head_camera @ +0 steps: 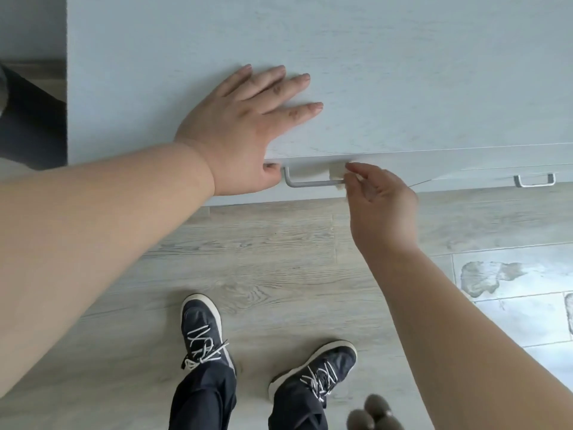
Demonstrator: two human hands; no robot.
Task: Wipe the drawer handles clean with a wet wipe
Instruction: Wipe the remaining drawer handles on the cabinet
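A white wet wipe is sitting against the right end of the drawer handle, pinched by the right hand. The left hand is lying flat, fingers straight, on the pale tabletop above.

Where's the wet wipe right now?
In the head view, the wet wipe is just right of centre, pinched by the right hand against the right end of the drawer handle, under the cabinet top where the left hand rests flat.
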